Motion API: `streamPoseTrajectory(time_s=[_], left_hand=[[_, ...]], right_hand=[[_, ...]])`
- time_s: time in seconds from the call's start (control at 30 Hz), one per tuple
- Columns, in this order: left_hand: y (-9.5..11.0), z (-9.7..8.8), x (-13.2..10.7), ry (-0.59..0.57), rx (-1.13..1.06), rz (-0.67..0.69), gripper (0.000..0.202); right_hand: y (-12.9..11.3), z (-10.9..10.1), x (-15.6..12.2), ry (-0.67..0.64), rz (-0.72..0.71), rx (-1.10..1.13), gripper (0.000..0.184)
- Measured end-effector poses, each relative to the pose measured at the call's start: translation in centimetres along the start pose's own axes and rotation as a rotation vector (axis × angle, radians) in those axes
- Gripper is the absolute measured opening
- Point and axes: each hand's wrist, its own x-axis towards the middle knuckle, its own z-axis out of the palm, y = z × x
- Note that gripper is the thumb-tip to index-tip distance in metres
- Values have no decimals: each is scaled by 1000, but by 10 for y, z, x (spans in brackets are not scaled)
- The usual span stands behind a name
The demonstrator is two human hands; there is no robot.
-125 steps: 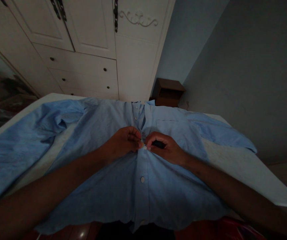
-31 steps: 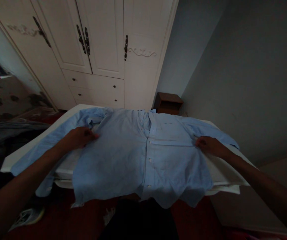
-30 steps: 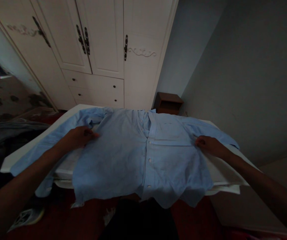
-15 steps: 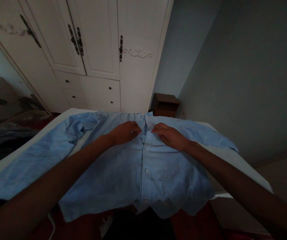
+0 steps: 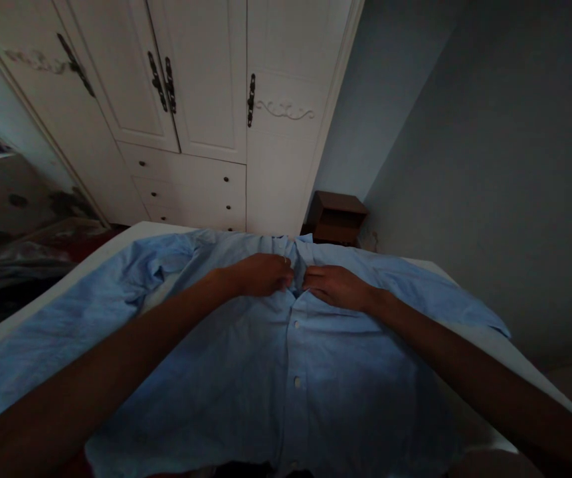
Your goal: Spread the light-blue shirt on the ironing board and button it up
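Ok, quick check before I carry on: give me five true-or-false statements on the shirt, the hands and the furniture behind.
1. The blue shirt lies front up on a white surface. True.
2. The left hand and right hand are at the bottom hem. False: both are at the front opening, near the collar.
3. Buttons show below the hands. True.
4. The white wardrobe stands with its doors wide open. False: they are closed.
5. A brown cabinet stands right of the wardrobe. True.
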Motion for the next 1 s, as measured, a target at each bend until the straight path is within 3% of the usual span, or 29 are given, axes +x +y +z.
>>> streamPoseTrajectory(time_s=[0.1, 0.23, 0.37, 0.53, 0.8, 1.0], left_hand=[[3, 6, 7, 87, 15, 15, 15], [5, 25, 17, 65, -68, -28, 18], [-5, 42, 16, 176, -291, -33, 16], [-20, 52, 6, 277, -486, -26, 31], [-19, 57, -2, 276, -339, 45, 20], [2, 46, -3, 228, -190, -92, 20]], right_hand=[[4, 13, -7, 128, -4, 20, 20], [5, 23, -13, 188, 1, 76, 19], [4, 20, -12, 188, -4, 110, 18], [8, 7, 2, 188, -25, 227, 18], [12, 10, 14, 68, -73, 338, 19], [8, 25, 0, 152, -38, 259, 14]])
